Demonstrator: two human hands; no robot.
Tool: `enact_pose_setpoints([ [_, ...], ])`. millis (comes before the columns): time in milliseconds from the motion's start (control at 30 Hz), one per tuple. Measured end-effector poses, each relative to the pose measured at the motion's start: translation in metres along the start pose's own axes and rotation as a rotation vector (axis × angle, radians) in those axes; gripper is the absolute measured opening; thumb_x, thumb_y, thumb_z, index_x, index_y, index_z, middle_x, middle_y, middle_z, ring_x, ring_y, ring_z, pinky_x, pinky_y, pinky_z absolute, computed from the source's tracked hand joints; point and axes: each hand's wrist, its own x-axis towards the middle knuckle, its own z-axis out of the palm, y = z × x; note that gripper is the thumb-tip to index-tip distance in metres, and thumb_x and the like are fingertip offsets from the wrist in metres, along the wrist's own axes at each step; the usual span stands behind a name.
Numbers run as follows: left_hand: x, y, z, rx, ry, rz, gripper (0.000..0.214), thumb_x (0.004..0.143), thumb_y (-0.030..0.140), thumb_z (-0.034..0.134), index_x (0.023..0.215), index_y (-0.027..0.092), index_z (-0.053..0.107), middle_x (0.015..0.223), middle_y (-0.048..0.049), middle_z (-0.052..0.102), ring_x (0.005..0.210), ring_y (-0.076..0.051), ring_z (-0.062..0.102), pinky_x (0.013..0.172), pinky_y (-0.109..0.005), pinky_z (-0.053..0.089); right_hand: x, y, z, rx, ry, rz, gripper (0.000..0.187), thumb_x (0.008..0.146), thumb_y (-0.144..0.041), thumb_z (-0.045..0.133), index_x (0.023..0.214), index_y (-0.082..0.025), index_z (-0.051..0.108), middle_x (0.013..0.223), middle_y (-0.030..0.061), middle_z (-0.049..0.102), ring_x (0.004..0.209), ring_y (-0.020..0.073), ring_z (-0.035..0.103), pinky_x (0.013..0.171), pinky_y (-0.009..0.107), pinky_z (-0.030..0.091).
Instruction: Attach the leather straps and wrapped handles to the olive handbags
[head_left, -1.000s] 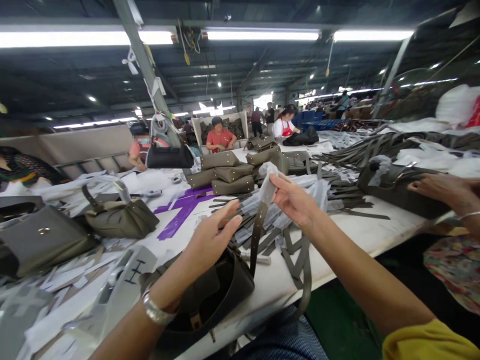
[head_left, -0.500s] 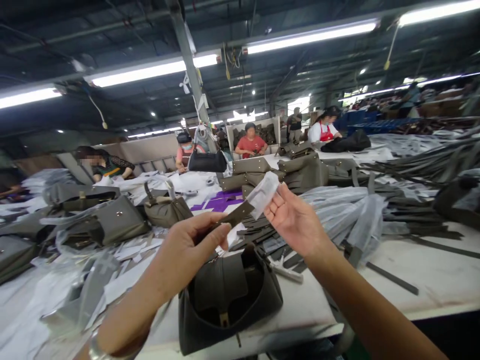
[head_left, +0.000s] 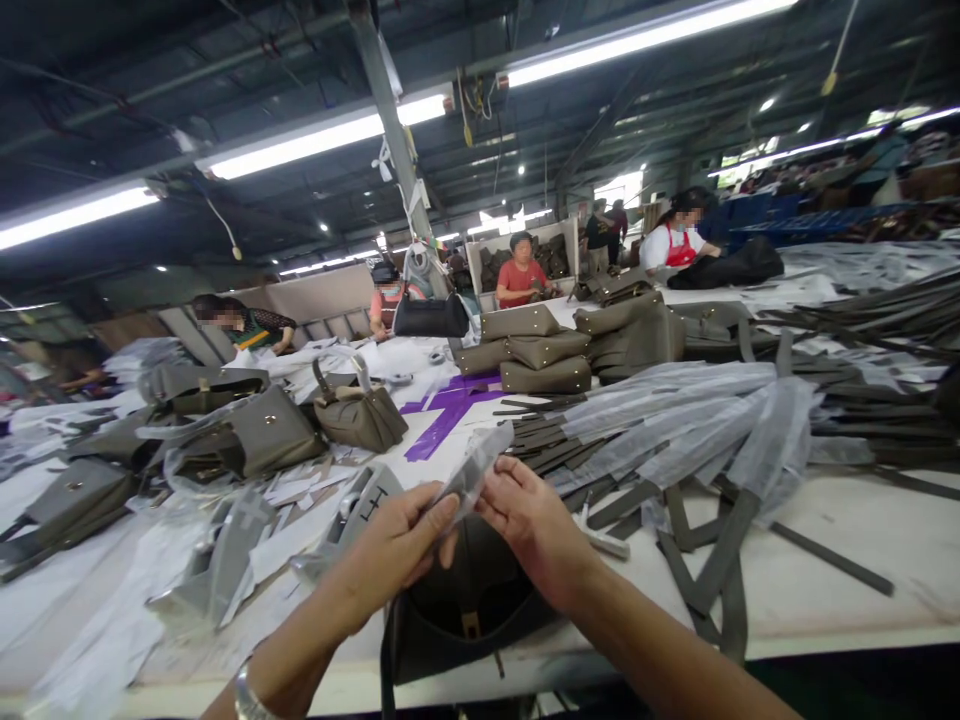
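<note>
A dark olive strap end lies inside a clear plastic sleeve (head_left: 480, 462) above the front of the table. My left hand (head_left: 397, 540) is closed on the sleeved strap, thumb on top. Close beside it, my right hand (head_left: 536, 525) has its fingers curled and pinched at the sleeve's right edge. Below both hands an open dark olive handbag (head_left: 472, 650) with a small gold clasp stands at the table edge, its upper part partly hidden by the hands. A slim metal tool (head_left: 606, 540) lies on the table right of my right hand.
Several olive handbags (head_left: 281, 430) lie at left, among plastic and paper. Stacked olive bags (head_left: 546, 375) stand at the back beside purple sheets (head_left: 442, 425). Bundled straps in plastic (head_left: 697, 420) spread across the right. Co-workers, one in a red shirt (head_left: 523, 280), sit beyond the table.
The sleeve has moved down over the strap to my left hand, covering the part that was bare. My right hand has come down and left, nearer my left hand. The view has shifted slightly.
</note>
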Motion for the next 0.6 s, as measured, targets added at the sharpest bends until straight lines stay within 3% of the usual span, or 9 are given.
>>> enact_pose_setpoints([
  [100, -0.012, -0.012, -0.007, 0.04, -0.123, 0.009, 0.049, 0.093, 0.062, 0.043, 0.08, 0.016, 0.055, 0.059, 0.002, 0.053, 0.043, -0.006, 0.035, 0.04, -0.018, 0.022, 0.003, -0.016, -0.007, 0.161, 0.036, 0.1, 0.022, 0.091, -0.036, 0.063, 0.103, -0.018, 0.067, 0.108, 0.0073, 0.073, 0.101, 0.0183, 0.069, 0.093, 0.03, 0.053],
  [200, -0.029, -0.025, -0.019, 0.112, -0.283, -0.008, 0.05, 0.095, 0.059, 0.04, 0.077, 0.015, 0.056, 0.064, 0.0002, 0.055, 0.048, -0.007, 0.04, 0.043, -0.017, 0.028, 0.011, -0.036, -0.019, 0.231, 0.194, 0.024, 0.019, 0.093, -0.034, 0.059, 0.097, -0.018, 0.07, 0.108, 0.0071, 0.074, 0.104, 0.0169, 0.069, 0.094, 0.028, 0.055],
  [267, -0.037, -0.035, -0.029, 0.156, -0.317, -0.057, 0.048, 0.096, 0.058, 0.039, 0.079, 0.016, 0.057, 0.067, 0.0009, 0.055, 0.05, -0.007, 0.043, 0.045, -0.017, 0.032, 0.015, -0.043, -0.029, 0.239, 0.275, -0.042, 0.014, 0.093, -0.029, 0.06, 0.093, -0.019, 0.07, 0.108, 0.0059, 0.075, 0.104, 0.0157, 0.069, 0.094, 0.027, 0.055],
  [400, -0.033, -0.051, -0.053, 0.332, -0.192, -0.126, 0.047, 0.096, 0.057, 0.038, 0.078, 0.018, 0.058, 0.068, 0.0018, 0.057, 0.053, -0.01, 0.051, 0.053, -0.019, 0.041, 0.016, -0.043, -0.047, 0.154, 0.271, -0.096, 0.014, 0.09, -0.031, 0.065, 0.092, -0.019, 0.072, 0.105, 0.0058, 0.076, 0.104, 0.0178, 0.07, 0.094, 0.03, 0.055],
  [533, -0.014, -0.053, -0.079, 0.615, -0.016, -0.069, 0.045, 0.095, 0.054, 0.039, 0.077, 0.02, 0.063, 0.069, -0.0007, 0.065, 0.065, -0.017, 0.062, 0.066, -0.024, 0.047, 0.008, -0.04, -0.052, 0.034, 0.226, -0.109, 0.022, 0.083, -0.036, 0.074, 0.097, -0.02, 0.073, 0.107, 0.0055, 0.076, 0.101, 0.0176, 0.07, 0.092, 0.029, 0.056],
  [600, -0.003, -0.049, -0.086, 0.757, 0.102, -0.019, 0.042, 0.094, 0.051, 0.04, 0.086, 0.021, 0.068, 0.08, -0.0037, 0.071, 0.079, -0.022, 0.066, 0.077, -0.029, 0.049, 0.003, -0.04, -0.051, 0.011, 0.232, -0.104, 0.025, 0.08, -0.036, 0.077, 0.098, -0.019, 0.074, 0.105, 0.0063, 0.076, 0.098, 0.0174, 0.071, 0.091, 0.028, 0.056],
])
